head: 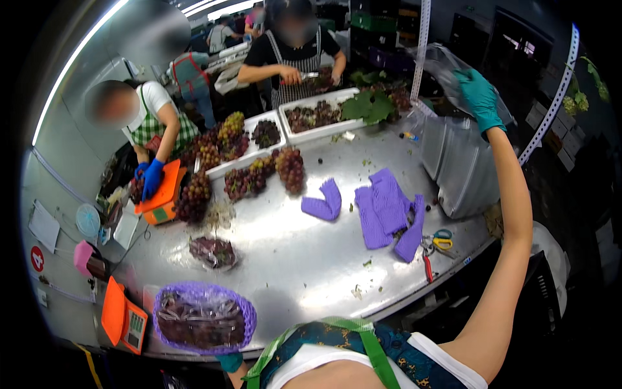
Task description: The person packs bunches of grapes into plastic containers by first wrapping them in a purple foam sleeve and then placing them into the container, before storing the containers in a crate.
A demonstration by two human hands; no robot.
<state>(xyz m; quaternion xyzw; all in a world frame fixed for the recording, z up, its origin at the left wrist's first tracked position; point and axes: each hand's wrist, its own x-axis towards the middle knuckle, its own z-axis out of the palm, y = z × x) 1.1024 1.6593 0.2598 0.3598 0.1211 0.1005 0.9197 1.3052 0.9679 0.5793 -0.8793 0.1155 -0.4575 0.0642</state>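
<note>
My right hand [478, 99], in a teal glove, is raised at the upper right with its fingers on a sheet-like clear plastic container [440, 61]. Below it stands a leaning stack of clear plastic containers [461, 165]. My left hand [230, 362], also teal-gloved, is at the table's near edge against a clear pack of dark grapes [201, 316]. A purple foam net sleeve [249, 311] surrounds that pack. The left fingers are hidden, so their grip does not show. A second wrapped grape bunch [212, 252] lies just beyond.
On the steel table [291, 253] lie purple foam net sleeves [384, 209], yellow-handled scissors [442, 239] and red-handled snips [428, 267]. Orange scales [124, 318] stand at left. Grapes [290, 170] and white trays [320, 131] line the far side. Two people [155, 116] [294, 63] work across.
</note>
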